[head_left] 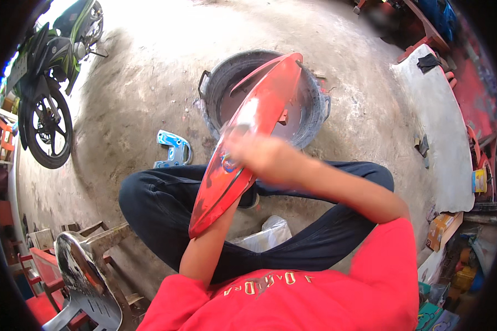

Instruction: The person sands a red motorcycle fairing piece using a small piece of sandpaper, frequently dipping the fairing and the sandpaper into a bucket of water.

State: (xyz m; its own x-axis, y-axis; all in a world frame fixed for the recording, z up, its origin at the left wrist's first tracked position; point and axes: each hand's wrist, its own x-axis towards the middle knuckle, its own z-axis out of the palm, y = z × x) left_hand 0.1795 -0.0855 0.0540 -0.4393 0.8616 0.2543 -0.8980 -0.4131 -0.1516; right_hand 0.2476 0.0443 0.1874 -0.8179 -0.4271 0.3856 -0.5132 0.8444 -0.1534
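the right hand [262, 158], blurred, rests on the upper face of a red motorcycle body panel [265, 107], its fingers bent, though i cannot tell how far open they are or whether they grip anything; the left hand is hidden beneath the panel, so its fingers cannot be judged. the panel's long axis slants from above the left forearm [204, 254] away to the upper right, its far end over a dark grey tub [315, 124] of murky liquid.
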